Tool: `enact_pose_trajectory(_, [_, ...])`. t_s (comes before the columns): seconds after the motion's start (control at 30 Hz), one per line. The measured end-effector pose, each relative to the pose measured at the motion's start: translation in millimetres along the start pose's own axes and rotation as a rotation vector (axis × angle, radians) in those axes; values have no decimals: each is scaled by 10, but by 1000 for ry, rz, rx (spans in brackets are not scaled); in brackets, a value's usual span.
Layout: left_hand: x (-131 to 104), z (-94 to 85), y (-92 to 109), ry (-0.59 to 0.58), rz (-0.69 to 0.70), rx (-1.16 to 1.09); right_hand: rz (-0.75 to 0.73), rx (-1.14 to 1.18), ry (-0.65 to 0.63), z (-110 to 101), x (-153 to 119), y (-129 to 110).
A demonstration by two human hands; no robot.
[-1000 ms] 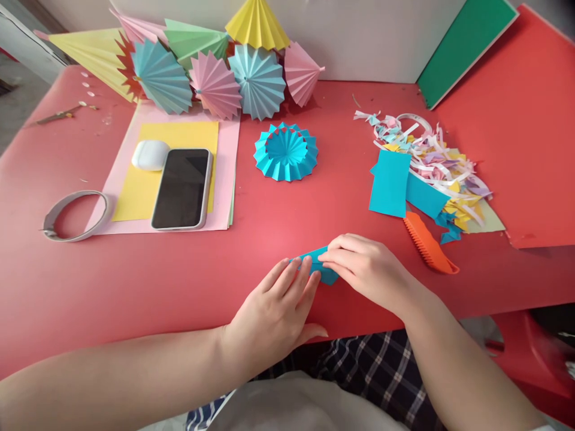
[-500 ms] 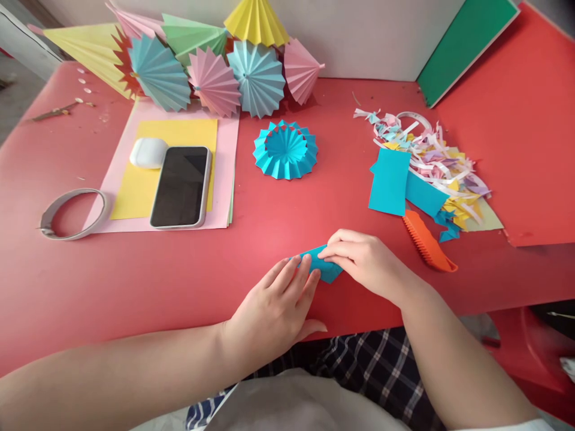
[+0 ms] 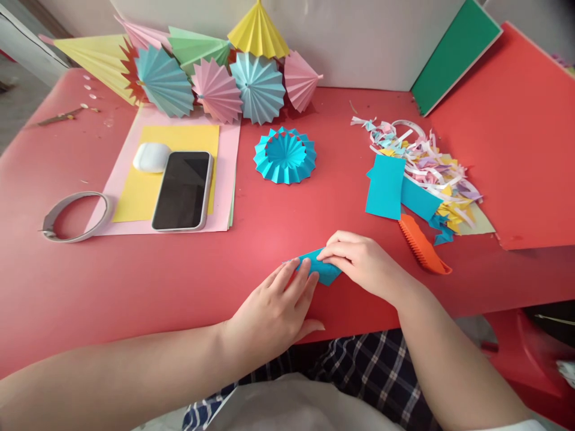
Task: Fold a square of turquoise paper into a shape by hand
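Observation:
A small folded piece of blue paper (image 3: 329,274) lies on the red table close to its front edge. My left hand (image 3: 275,306) rests flat over the paper's left part, fingers stretched out and thumb apart. At the paper's upper right edge, my right hand (image 3: 366,263) has its fingertips pressed together on it. Both hands partly cover the paper, so its full shape is hidden. Beyond them sits a pleated blue paper ring (image 3: 286,175) with a dish-like middle.
Blue paper rectangles (image 3: 385,187), an orange toothed cutter (image 3: 422,244) and a heap of paper scraps (image 3: 426,155) lie right. Left are a phone (image 3: 182,190), a white case (image 3: 151,157) and a tape ring (image 3: 103,216). Pleated paper umbrellas (image 3: 258,90) line the back.
The camera view has shifted slightly, so the background sits a little lower. Both hands keep nearly the same place on the blue paper.

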State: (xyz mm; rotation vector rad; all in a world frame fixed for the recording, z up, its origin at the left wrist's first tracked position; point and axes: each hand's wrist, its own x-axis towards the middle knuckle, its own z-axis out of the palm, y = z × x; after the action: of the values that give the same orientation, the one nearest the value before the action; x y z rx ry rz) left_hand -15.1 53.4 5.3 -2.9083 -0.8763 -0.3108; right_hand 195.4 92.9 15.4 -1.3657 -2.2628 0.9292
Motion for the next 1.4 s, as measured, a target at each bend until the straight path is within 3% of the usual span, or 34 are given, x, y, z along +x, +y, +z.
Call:
enact_pose_trajectory(0.2, [2,-8,2,-8,-9,-5,-110,-116,47,61,29,-22])
enact_pose_trajectory(0.53, [14,-95,-12,-91,-91,-7,-91,-64,38,51,51,12])
enact_pose_trajectory(1.4, [22,-95,-22,-100,-35,18,-82,-22,20,31,35,28])
